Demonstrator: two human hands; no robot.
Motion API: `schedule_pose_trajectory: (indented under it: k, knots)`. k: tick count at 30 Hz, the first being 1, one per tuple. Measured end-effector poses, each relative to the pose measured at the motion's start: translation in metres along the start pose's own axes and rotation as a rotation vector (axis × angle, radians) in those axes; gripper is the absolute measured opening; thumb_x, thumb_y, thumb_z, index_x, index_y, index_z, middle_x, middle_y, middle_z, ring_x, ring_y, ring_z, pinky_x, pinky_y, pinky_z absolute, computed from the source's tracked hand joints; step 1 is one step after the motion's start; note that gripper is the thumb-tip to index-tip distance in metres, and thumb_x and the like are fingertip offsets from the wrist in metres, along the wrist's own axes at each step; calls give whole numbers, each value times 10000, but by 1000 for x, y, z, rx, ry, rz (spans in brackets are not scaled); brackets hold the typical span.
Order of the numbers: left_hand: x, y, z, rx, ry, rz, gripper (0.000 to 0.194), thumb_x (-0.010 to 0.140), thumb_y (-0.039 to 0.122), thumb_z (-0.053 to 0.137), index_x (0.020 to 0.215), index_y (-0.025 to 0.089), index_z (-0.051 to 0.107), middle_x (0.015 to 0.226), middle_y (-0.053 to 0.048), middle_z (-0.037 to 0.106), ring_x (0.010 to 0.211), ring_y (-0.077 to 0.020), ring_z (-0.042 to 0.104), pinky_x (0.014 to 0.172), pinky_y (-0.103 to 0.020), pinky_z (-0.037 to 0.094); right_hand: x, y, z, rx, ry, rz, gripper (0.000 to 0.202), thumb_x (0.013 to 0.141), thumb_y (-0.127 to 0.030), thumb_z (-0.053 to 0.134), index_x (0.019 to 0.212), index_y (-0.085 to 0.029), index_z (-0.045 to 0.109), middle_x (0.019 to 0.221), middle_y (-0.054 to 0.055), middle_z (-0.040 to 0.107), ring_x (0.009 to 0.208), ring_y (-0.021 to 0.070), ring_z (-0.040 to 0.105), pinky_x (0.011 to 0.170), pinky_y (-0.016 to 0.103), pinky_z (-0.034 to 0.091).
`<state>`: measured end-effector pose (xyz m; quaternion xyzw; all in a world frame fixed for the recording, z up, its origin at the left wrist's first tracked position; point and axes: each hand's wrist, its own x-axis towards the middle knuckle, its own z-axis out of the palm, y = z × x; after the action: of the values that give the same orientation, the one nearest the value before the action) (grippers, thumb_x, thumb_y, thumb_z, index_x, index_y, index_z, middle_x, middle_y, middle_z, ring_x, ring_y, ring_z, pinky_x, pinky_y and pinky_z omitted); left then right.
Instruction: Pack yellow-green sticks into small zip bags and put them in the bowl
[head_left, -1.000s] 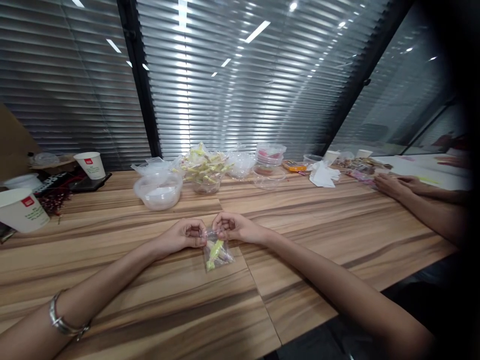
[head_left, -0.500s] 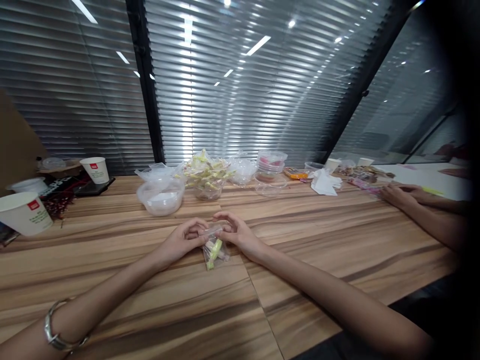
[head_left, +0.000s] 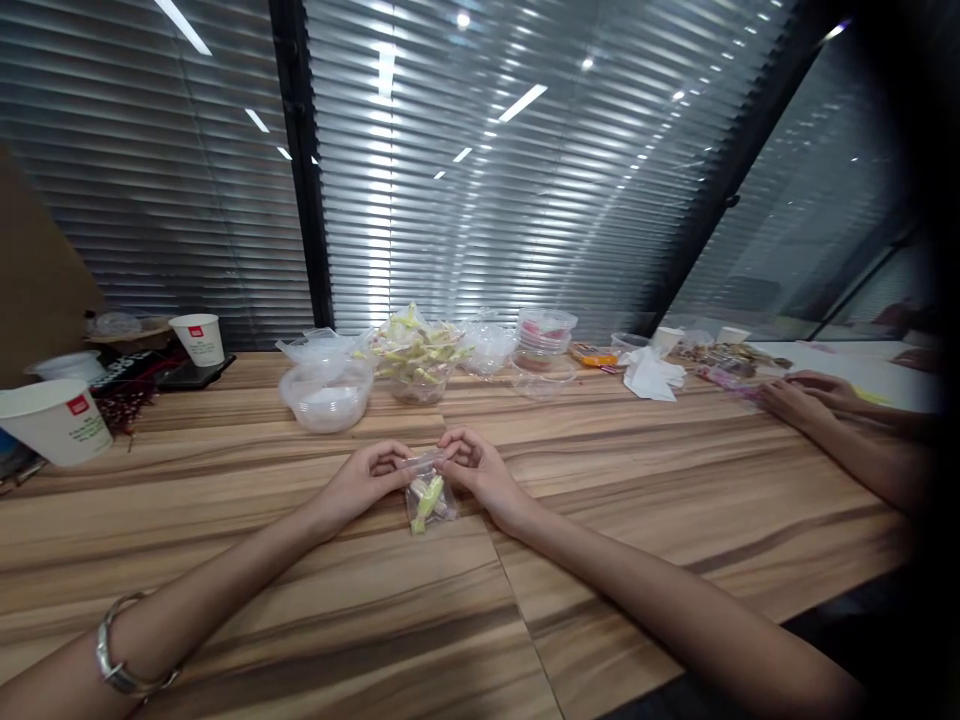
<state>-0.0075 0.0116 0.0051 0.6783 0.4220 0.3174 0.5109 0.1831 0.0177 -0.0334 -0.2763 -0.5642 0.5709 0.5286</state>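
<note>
A small clear plastic bag (head_left: 415, 510) hangs between my two hands just over the wooden table. Inside it lie a yellow wrapped candy (head_left: 427, 503) and paler pieces that I cannot make out well. My left hand (head_left: 379, 472) pinches the bag's top edge at its left corner. At the right corner, my right hand (head_left: 476, 468) pinches the same edge between thumb and fingers. Beyond my hands stand a clear plastic bowl (head_left: 326, 395) and a tub heaped with yellow-wrapped candies (head_left: 420, 355).
Paper cups (head_left: 56, 425) and a dark phone-like slab (head_left: 196, 372) are at the left. Stacked clear containers (head_left: 546, 335), an orange packet (head_left: 594, 355) and crumpled tissue (head_left: 652, 375) line the back. Another person's hands (head_left: 806, 400) rest at the far right.
My right hand has shifted slightly along the bag's top edge, and its fingers sit a little farther from the left hand's. The whole view has moved slightly.
</note>
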Motion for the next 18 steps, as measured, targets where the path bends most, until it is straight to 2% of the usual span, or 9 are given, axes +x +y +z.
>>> schedule_pose_trajectory:
  k: [5,11,18]
  knots:
    - [1,-1,0,-6,-52,11,299,737,383,619,754,93,548,754,-15,567,729,-76,502,693,-174,390,1,2,-2,-44,-24,-23,351,707,-313,659,929,-140,449,739,-10,488,662,41,475,632,160,392]
    - [-1,0,-2,51,-106,31,302,728,390,621,719,97,549,690,6,534,661,-62,456,618,-155,343,-5,3,-1,-134,-202,34,355,772,-309,590,1060,-172,431,813,2,481,698,48,475,604,153,376]
    - [-2,0,-1,166,-131,31,315,759,430,572,778,115,563,727,9,526,690,-67,447,644,-162,344,-12,-6,5,-198,-226,-18,285,781,-346,585,922,-140,447,762,-7,446,646,30,411,551,136,336]
